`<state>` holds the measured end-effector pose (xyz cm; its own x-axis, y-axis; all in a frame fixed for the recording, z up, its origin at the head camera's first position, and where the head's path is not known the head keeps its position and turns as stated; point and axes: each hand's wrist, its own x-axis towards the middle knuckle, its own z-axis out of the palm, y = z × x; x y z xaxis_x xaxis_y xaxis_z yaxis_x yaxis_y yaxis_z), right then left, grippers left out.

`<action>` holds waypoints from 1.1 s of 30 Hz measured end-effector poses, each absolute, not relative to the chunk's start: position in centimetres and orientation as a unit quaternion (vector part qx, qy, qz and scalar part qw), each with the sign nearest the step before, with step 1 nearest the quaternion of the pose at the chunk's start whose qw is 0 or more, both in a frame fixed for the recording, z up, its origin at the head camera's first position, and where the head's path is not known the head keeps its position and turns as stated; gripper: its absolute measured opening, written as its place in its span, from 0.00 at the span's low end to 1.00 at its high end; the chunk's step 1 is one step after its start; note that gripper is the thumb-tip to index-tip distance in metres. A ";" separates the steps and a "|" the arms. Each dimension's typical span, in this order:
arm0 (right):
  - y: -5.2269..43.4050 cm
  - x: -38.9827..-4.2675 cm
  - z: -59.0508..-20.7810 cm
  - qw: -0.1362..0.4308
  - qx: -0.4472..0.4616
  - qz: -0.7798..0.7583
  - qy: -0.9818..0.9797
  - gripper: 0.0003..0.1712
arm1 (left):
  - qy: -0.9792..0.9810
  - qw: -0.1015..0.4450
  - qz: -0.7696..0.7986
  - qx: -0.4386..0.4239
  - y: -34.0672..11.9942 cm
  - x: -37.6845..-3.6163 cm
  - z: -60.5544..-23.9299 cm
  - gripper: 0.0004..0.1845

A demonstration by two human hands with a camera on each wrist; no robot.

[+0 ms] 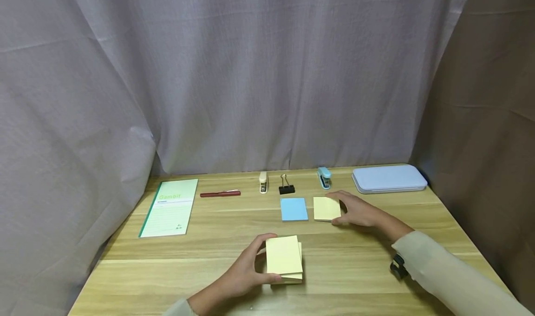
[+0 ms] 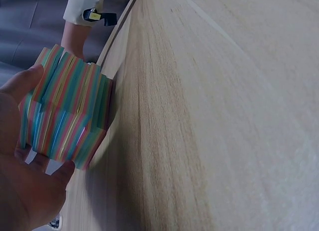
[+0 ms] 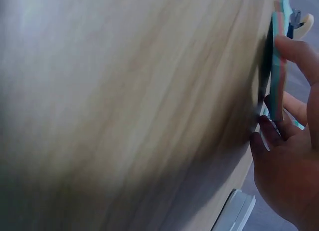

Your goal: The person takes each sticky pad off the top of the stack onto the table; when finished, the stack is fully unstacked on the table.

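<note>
Near the front of the table my left hand [image 1: 243, 270] grips a stack of sticky note pads [image 1: 283, 255], thumb on the near side and fingers on the far side. The stack has a yellow top, and in the left wrist view its striped edges [image 2: 65, 99] show several pads lying slightly askew. Farther back, my right hand [image 1: 358, 210] pinches a single yellow sticky note pad [image 1: 326, 208] by its edges. That pad's layered edge [image 3: 277, 74] looks slightly raised off the table in the right wrist view. Just left of it lies a blue sticky note pad [image 1: 294, 209].
Along the back stand a white stapler [image 1: 263, 183], a black binder clip [image 1: 286, 188], a blue stapler [image 1: 324, 178] and a pale blue case [image 1: 389, 178]. A dark red pen [image 1: 220, 194] and a green notebook [image 1: 170, 209] lie left. Grey curtains [image 1: 251, 74] enclose the table.
</note>
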<state>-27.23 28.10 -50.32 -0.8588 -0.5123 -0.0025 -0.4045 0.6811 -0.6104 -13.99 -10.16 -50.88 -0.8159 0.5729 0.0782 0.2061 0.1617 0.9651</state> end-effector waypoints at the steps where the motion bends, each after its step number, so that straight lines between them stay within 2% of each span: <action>1: 28.1 -27.3 -50.4 0.085 -0.253 -0.304 0.915 0.50 | 0.746 0.155 0.593 0.261 -10.1 -14.0 -50.9 0.45; 17: 27.8 -27.1 -49.3 0.076 -0.256 -0.289 0.919 0.53 | 0.745 0.160 0.595 0.257 -10.1 -14.0 -50.7 0.45; 23: 25.9 -25.3 -47.8 0.078 -0.269 -0.319 0.905 0.48 | 0.748 0.157 0.592 0.256 -10.2 -14.0 -50.7 0.45; 33: 21.3 -20.7 -45.5 0.123 -0.318 -0.360 0.868 0.48 | 0.749 0.155 0.590 0.258 -10.1 -14.1 -50.8 0.46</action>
<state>-20.67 21.33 -45.50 -0.7676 -0.6407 0.0152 -0.4636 0.5387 -0.7035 -14.06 -10.11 -50.79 -0.8189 0.5692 0.0732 0.2044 0.1701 0.9640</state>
